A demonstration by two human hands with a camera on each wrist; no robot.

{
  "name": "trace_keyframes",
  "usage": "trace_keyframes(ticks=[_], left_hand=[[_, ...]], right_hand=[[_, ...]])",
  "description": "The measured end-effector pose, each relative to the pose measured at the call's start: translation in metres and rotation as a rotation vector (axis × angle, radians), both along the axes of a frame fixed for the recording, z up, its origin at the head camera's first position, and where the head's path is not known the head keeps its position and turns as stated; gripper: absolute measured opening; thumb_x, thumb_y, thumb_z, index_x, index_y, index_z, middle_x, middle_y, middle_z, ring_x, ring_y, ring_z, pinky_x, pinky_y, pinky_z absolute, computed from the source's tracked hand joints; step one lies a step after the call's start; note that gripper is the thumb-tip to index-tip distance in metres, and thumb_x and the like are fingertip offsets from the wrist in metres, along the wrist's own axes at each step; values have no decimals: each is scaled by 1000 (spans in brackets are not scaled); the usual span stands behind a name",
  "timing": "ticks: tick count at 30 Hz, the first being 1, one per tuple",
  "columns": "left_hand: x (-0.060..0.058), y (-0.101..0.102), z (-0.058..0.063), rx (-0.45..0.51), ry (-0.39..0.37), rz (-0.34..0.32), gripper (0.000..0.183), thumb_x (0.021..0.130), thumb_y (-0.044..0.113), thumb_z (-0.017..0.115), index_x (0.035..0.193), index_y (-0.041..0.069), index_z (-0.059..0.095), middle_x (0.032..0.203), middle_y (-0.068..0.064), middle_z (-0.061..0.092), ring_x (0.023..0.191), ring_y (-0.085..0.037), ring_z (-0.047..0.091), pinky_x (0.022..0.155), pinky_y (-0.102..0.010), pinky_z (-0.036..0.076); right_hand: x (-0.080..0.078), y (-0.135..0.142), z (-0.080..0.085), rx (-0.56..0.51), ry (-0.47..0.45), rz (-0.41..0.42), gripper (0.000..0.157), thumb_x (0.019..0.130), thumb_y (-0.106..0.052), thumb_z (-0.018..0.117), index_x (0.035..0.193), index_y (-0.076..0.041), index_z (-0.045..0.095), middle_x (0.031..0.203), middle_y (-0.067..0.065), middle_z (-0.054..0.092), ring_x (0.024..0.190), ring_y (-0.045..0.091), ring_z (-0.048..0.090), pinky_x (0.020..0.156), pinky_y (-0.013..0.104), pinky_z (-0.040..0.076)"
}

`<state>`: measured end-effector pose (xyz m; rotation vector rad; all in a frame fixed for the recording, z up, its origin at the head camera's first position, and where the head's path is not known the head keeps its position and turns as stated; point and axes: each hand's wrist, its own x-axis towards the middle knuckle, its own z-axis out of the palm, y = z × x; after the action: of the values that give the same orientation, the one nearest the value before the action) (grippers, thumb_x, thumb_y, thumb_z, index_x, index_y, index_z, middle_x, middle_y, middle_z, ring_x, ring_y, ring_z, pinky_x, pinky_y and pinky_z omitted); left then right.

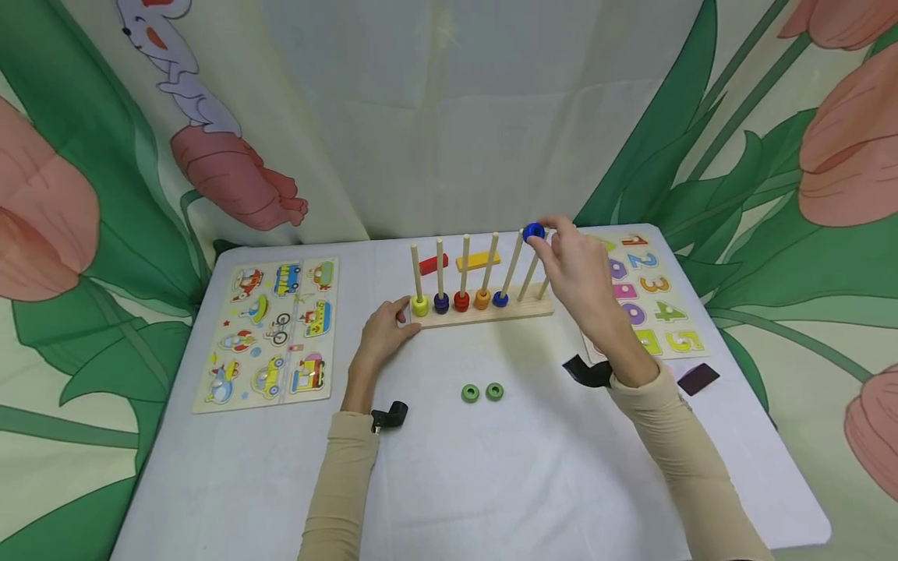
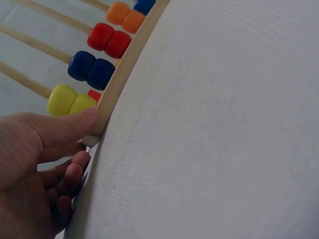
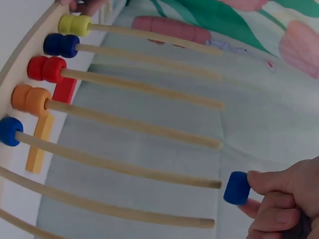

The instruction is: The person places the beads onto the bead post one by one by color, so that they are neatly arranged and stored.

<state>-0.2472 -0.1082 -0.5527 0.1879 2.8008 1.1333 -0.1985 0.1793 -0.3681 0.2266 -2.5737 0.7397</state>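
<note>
A wooden peg stand point(image 1: 519, 309) with several upright pegs stands near the back of the table. Pairs of yellow point(image 3: 75, 25), dark blue point(image 2: 91, 70), red point(image 3: 46, 68) and orange point(image 3: 31, 99) beads sit on its pegs, one colour per peg. The fifth peg carries one blue bead point(image 3: 11, 131); the last two pegs are bare. My right hand point(image 1: 581, 269) pinches another blue bead point(image 3: 237, 188) between thumb and finger, just off the tip of the fifth peg. With my left hand point(image 1: 382, 335) I grip the stand's left end, thumb on its front face.
Two green beads point(image 1: 470, 393) lie in front of the stand. Red point(image 1: 433, 264) and yellow point(image 1: 479, 261) blocks lie behind it. A vehicle puzzle board point(image 1: 231, 327) is at left, a number puzzle board point(image 1: 677, 312) at right, with a dark card point(image 1: 698, 379) beside it.
</note>
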Motion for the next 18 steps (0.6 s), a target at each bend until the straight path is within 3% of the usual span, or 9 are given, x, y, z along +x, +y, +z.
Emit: trace_keyframes(ticks=[6,11,15,18], left_hand=[[2,2,-2,13,2,-4,65,83,30,74,139,9,49,86,-9,51,73,-21,44,61,-32,32],[2,0,-1,12,5,0,65,83,31,74,140,10,48,85,-7,51,72,-20,44,61,-32,32],[0,-1,-1,13,15,-3,66,83,31,74,140,10,48,84,-6,50,72,-20,44,61,-32,32],[0,-2,-1,9,13,2,66,83,31,74,140,10,48,84,-6,50,71,-20,43,61,-31,32]], right_hand=[[-15,-4,-1,17,-111,-12,38,97,-29,54,124,-2,55,60,7,44,45,22,41,44,33,31],[-21,-8,-4,22,-82,-11,39,97,-30,53,126,-3,56,58,5,43,44,20,40,43,32,31],[-9,-12,-14,-62,28,29,35,95,-27,58,123,-6,59,55,3,43,43,18,38,42,31,30],[8,-15,-33,-81,36,102,29,93,-23,62,117,-6,60,55,-2,43,43,14,37,42,29,29]])
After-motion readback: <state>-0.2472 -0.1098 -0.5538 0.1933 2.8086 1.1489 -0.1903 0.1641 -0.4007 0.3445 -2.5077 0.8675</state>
